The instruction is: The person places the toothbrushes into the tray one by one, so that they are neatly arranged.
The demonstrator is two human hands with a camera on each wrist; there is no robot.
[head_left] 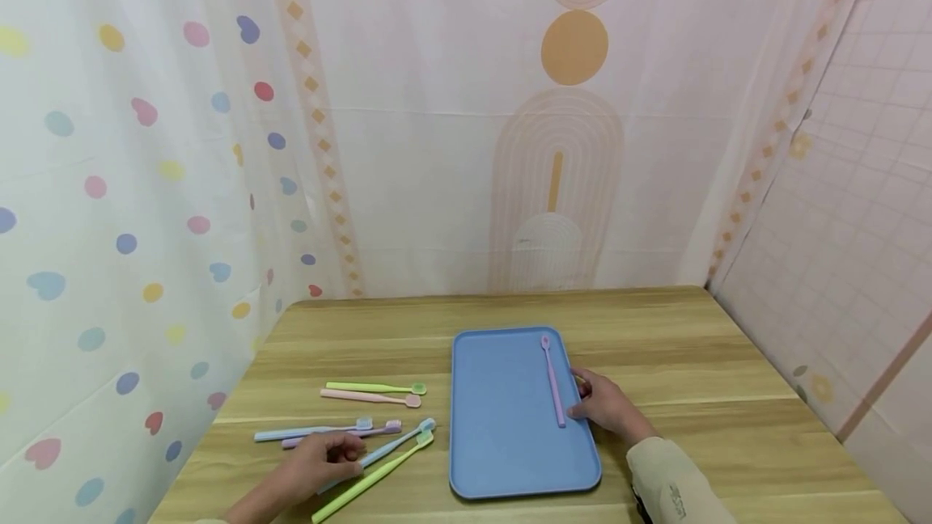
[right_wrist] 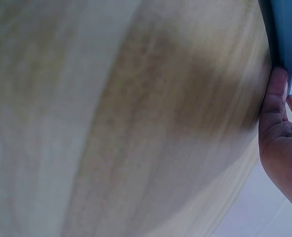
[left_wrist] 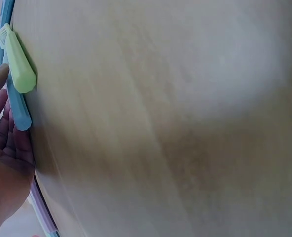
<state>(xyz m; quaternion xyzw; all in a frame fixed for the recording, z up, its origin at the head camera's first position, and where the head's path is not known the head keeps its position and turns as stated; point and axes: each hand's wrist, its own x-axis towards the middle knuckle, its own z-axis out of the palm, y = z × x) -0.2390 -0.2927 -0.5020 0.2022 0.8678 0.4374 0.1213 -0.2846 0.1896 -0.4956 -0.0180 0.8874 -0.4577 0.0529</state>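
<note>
Left hand: I observed the person's left hand low over the pale blue plastic toothbrush, thumb at its slim handle.
Left fingers: Bent about that handle; I could not tell from my feeds whether they were grasping it.
Right hand: I located the right hand at the right side of the blue rectangular tray, its wrist in a light sleeve.
Right fingers: Grasping the tray's raised rim, thumb over the inner side and beside a handle end.
Tray contents: I logged one lilac plastic toothbrush lying lengthwise near the right rim, bristle head toward the far edge.
Near brushes: A lime-green plastic toothbrush lay slanted just beside the pale blue one, on the side nearer the wearer.
Middle pair: A second light blue toothbrush and a purple toothbrush lay beyond the left hand, crossing near their heads.
Far pair: A yellow-green toothbrush and a pink toothbrush lay side by side, heads toward the tray.
Work surface: All rested on a wood-grain table, the tray right of the six loose brushes.
Backdrop: I noted a white patterned curtain behind the table.
</note>
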